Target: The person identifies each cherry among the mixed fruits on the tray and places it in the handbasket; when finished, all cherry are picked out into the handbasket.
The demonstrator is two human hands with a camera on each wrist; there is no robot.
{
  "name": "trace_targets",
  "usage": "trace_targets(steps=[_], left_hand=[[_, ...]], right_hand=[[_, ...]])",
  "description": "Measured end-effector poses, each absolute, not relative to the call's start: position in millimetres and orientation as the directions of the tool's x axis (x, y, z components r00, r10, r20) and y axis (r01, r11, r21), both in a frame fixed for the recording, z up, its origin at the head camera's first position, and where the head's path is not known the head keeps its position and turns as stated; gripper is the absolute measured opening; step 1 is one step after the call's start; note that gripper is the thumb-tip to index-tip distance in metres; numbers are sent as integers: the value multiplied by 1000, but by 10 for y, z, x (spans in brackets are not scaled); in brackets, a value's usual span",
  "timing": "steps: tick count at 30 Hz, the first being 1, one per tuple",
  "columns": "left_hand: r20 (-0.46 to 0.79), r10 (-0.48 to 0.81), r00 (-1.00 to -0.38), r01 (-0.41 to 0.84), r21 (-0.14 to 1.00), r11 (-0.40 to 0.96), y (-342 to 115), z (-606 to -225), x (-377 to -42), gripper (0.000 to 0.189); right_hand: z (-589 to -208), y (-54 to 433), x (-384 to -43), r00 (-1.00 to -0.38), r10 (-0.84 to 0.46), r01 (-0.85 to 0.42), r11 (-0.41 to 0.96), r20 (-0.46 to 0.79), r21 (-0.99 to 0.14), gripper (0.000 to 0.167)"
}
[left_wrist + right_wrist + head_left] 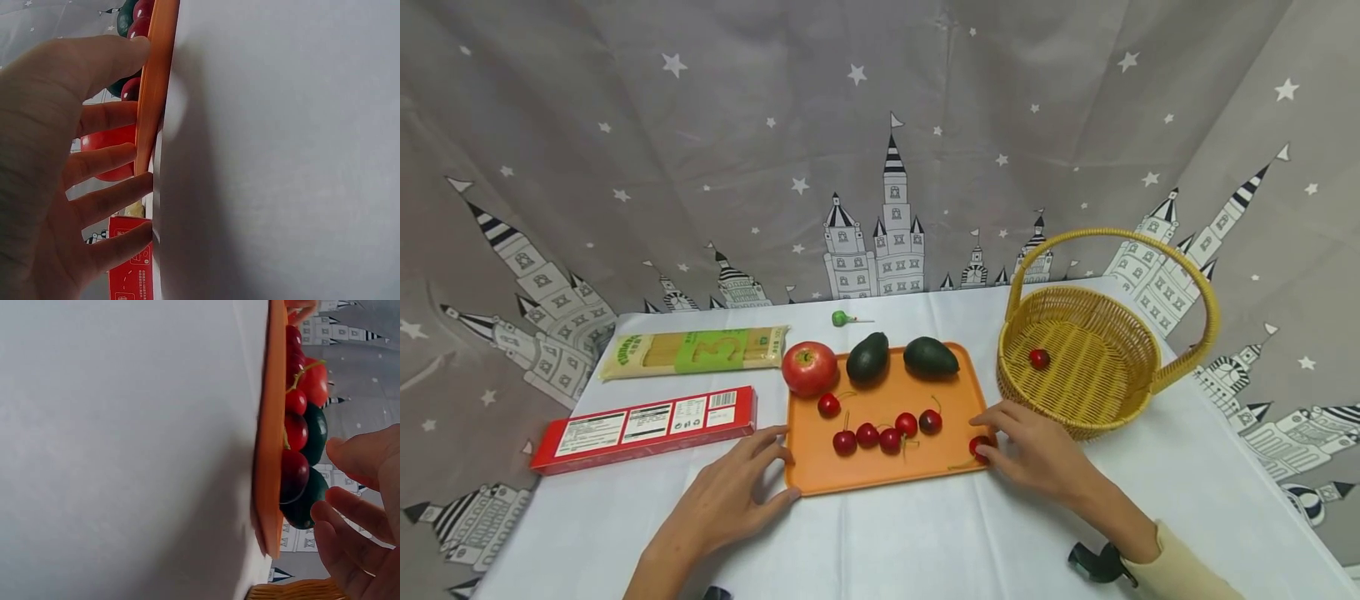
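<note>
The right hand (1037,448) curls round a cherry (979,450) on the orange tray (820,472), lower centre; the left hand (724,498) spreads loosely along its edge. Picking seems underway; lifting clear, toward the basket (1012,381) at right, seems called for.

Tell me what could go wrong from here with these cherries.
The cherry at the right hand lies by the right rim of the tray; being smooth and round, it might slip and roll off.

The left hand touches the tray's left edge, so a push could shift it and set the other cherries rolling.

The basket stands close beside the right hand, which might bump it.
</note>
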State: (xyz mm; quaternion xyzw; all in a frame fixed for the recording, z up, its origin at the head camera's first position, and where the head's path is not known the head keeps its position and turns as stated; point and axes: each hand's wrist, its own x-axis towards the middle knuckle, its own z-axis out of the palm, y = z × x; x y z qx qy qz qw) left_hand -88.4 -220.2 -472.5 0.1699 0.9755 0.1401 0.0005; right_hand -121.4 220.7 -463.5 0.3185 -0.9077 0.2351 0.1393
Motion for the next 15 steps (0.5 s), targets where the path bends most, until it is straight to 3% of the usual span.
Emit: trace_targets(steps=[15], left_hand=[[36, 324, -946, 321, 273, 907, -2205, -4732, -887, 41]], right_hand=[[-4706, 2165, -1204, -800, -537, -599, 740, 269, -305, 31]])
